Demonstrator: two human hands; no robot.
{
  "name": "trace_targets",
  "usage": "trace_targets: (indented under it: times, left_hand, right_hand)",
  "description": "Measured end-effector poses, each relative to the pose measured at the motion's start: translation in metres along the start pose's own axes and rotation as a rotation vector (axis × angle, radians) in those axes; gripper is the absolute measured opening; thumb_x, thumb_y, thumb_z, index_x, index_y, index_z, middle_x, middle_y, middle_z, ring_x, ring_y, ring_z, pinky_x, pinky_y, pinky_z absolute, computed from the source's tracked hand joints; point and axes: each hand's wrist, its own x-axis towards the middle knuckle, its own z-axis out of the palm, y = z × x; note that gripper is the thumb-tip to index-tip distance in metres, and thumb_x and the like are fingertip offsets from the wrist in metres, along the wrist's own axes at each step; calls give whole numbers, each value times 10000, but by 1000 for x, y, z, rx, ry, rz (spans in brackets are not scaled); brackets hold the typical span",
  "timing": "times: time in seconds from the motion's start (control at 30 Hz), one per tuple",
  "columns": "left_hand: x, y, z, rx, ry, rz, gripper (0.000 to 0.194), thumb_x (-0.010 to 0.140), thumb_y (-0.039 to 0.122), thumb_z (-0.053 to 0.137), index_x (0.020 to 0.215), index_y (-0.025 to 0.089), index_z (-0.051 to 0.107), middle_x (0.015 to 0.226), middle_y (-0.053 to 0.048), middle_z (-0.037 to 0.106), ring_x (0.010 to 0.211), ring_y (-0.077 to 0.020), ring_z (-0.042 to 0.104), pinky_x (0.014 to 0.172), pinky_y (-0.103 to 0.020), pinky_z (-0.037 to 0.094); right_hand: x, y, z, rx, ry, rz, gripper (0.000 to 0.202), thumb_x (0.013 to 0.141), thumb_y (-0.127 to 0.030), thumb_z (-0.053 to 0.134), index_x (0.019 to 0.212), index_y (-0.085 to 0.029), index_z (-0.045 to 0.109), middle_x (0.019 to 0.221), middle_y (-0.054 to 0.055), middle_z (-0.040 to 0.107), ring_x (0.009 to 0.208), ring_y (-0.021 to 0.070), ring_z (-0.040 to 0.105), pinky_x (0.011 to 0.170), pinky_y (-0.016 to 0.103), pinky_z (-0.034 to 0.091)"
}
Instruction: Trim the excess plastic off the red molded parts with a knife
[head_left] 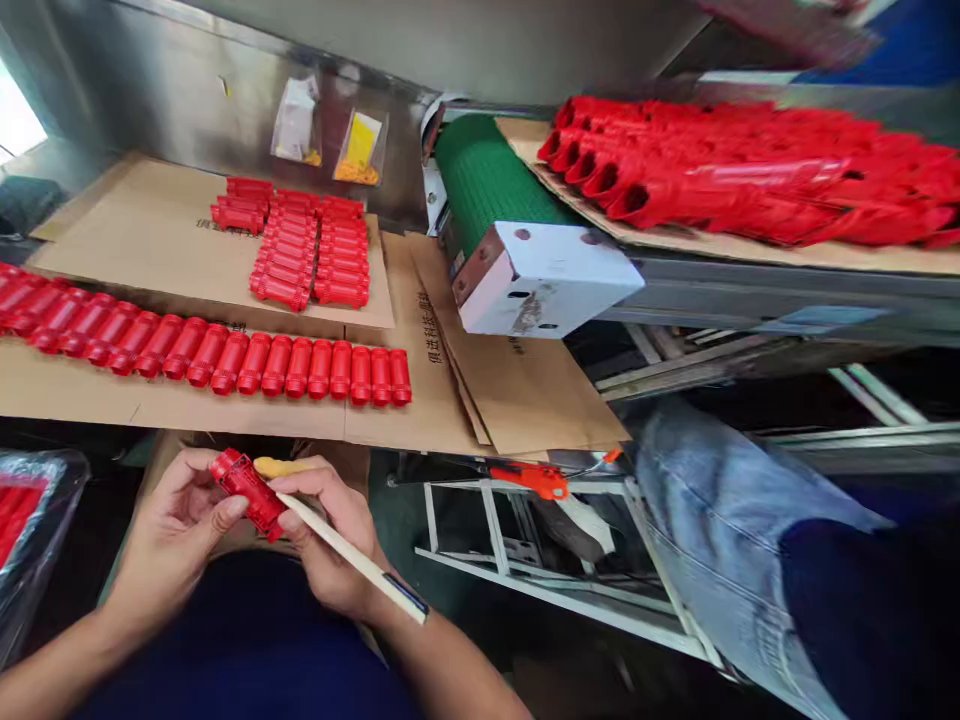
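Observation:
Near the front edge of the cardboard, my left hand (pixel 176 520) is closed around one end of a red plastic part (pixel 251 492), thumb on its near side. My right hand (pixel 337 540) holds a pale stick (pixel 352 557) with a dark band near its lower end, and its fingers also touch the red part's right side. The stick's upper tip meets the part. A yellow finger cover (pixel 285 467) shows on one finger of my right hand. Beyond my hands, a long row of red cylindrical parts (pixel 206 352) lies on the cardboard (pixel 375 425).
Stacked red parts (pixel 289 245) rest on farther cardboard. A green conveyor roller (pixel 495 180) with a white end block (pixel 551 280) stands right of centre. Many red parts (pixel 735 170) lie at the upper right. A person's jeans-clad leg (pixel 720 530) is at the right.

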Motion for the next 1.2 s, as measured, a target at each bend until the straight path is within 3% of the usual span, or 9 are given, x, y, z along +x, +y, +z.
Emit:
trace_targets:
  times: [0.17, 0.23, 0.4, 0.53, 0.6, 0.7, 0.77, 0.83, 1.2]
  left_hand:
    - [1, 20, 5, -243, -18, -294, 489, 791, 352, 945, 1201, 289, 685, 968, -43, 809, 679, -180, 758, 641, -258, 627]
    - [3, 25, 4, -250, -48, -406, 463, 802, 376, 931, 1202, 247, 736, 1020, -88, 818, 642, -171, 737, 598, -246, 603]
    - [3, 29, 0, -196, -104, -506, 454, 814, 454, 909, 1166, 173, 852, 1031, -134, 822, 608, -134, 668, 578, -226, 550]
    - [-3, 29, 3, -236, -98, -404, 820, 621, 756, 912, 1197, 174, 860, 1242, -200, 792, 847, -236, 718, 635, -258, 565]
    - [-4, 29, 5, -148, -17, -277, 730, 541, 623, 1017, 1121, 205, 871, 1245, -169, 796, 959, -264, 736, 692, -241, 579]
    - [-3, 29, 9, -41, 95, -176, 400, 650, 337, 1030, 989, 222, 853, 1105, -98, 822, 796, -151, 705, 661, -177, 550]
    - [-1, 29, 10, -59, 107, -167, 352, 699, 338, 1003, 982, 220, 829, 1051, -77, 822, 651, -90, 619, 572, -153, 503]
    - [0, 29, 10, -74, 100, -174, 359, 703, 340, 1000, 982, 215, 811, 1044, -76, 819, 629, -84, 602, 541, -151, 483]
    - [-2, 27, 7, -91, 75, -193, 345, 705, 334, 994, 969, 215, 806, 1051, -73, 803, 714, -129, 647, 544, -172, 475]
  right_hand:
    - [6, -3, -20, 505, 195, 98, 209, 1064, -455, 693, 1121, -263, 752, 1036, 69, 818, 896, 198, 784, 800, 329, 636]
    - [11, -5, -27, 489, 211, 179, 199, 1031, -432, 734, 1013, -236, 763, 893, 38, 793, 723, 148, 733, 673, 258, 600]
    - [21, -3, -22, 301, 30, 587, 306, 919, -472, 802, 968, -175, 746, 673, -40, 650, 454, 62, 534, 446, 165, 440]
    - [17, 2, -10, 401, -71, 698, 445, 878, -602, 801, 861, -184, 651, 607, -51, 628, 410, 79, 537, 401, 171, 436]
    - [12, -1, -7, 270, -77, 568, 360, 964, -536, 734, 882, -194, 657, 636, -30, 659, 505, 123, 633, 480, 211, 534]
    - [7, -10, -11, -137, -1, 158, 120, 1040, -281, 674, 1021, -187, 747, 942, 82, 795, 940, 216, 771, 851, 343, 662]
    - [5, -14, -15, -268, 54, -84, 199, 1038, -157, 662, 1215, -181, 748, 1191, 131, 800, 1177, 235, 744, 1033, 367, 628]
    - [3, -15, -17, -244, 59, -214, 323, 1045, -127, 658, 1359, -189, 701, 1261, 124, 794, 1199, 212, 752, 1037, 322, 635]
    - [5, -4, -10, -131, 79, -310, 295, 1032, -179, 730, 1323, -217, 761, 1155, 120, 812, 982, 224, 750, 860, 367, 669]
